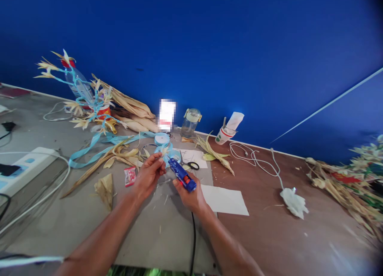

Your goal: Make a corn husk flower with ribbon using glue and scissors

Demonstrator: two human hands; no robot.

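My left hand [151, 171] pinches a pale husk flower [164, 150], seemingly to steady it; my right hand [190, 197] is clamped round the glue gun [180, 173], tilted probably to face it.

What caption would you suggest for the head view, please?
Blue glue gun in the right hand, left hand alongside, dried husks nearby.

The jar [190, 128] stands on the table [143, 236], before the wall [239, 48]. To its left lies a husk bundle [128, 101]; farther left and nearer, the power strip [44, 153]. The cup [225, 136] stands to its right. In front of it lie the scissors [189, 163]; nearer still is the glue gun [181, 174], in the right hand [188, 197].
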